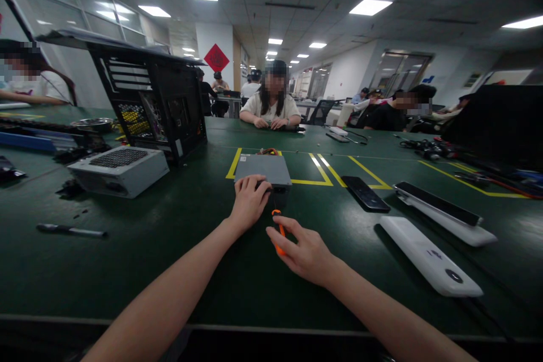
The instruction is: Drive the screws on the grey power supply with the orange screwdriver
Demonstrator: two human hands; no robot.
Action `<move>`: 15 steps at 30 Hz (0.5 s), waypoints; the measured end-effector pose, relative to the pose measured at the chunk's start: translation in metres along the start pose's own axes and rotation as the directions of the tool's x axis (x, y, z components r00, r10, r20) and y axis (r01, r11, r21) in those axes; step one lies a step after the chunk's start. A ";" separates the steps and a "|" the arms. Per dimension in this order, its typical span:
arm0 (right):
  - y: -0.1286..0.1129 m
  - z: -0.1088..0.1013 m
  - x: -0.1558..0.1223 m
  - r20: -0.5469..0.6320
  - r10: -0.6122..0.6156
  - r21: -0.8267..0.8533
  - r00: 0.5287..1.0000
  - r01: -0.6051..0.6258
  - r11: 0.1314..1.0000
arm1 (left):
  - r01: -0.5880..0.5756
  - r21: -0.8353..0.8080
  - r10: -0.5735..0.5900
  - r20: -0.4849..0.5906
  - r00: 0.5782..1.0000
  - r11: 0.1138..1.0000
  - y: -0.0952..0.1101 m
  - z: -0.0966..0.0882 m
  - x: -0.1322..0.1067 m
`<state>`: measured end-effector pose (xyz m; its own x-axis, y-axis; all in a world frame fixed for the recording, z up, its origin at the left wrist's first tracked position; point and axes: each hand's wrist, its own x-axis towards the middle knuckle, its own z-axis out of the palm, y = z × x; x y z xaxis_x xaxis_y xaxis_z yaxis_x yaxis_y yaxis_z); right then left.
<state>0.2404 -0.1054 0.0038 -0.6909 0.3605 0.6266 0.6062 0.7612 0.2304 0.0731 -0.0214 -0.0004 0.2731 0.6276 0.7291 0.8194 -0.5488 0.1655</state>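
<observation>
A grey computer power supply lies on the green table in front of me, its coloured cables bunched at the far side. My left hand grips its near left edge with fingers curled over it, covering part of the near face. In my right hand is an orange and black screwdriver, pinched between thumb and fingers. The thin shaft points away from me at the supply's near face. Whether its tip touches a screw is too small to tell.
On the left stand a second power supply, a black computer case and a pen. To the right lie a black phone, a white power bank-like device and another phone. A person sits opposite.
</observation>
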 end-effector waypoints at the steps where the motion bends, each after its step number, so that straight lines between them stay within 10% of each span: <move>1: 0.001 0.000 0.000 -0.035 0.009 -0.017 0.999 -0.009 1.000 | 0.004 -0.009 -0.004 -0.001 1.000 1.000 -0.001 0.000 0.000; 5: 0.004 0.002 -0.001 -0.153 0.082 -0.021 0.985 -0.086 0.996 | 0.009 -0.038 -0.009 0.005 1.000 0.999 -0.004 0.002 0.001; 15: -0.001 -0.002 -0.001 0.038 0.016 0.112 0.999 -0.020 0.994 | 0.003 -0.052 -0.003 -0.004 1.000 0.999 -0.009 0.004 0.002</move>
<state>0.2411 -0.1076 0.0048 -0.6957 0.3927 0.6015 0.5721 0.8092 0.1334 0.0683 -0.0132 -0.0029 0.2680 0.6270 0.7315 0.7928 -0.5749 0.2023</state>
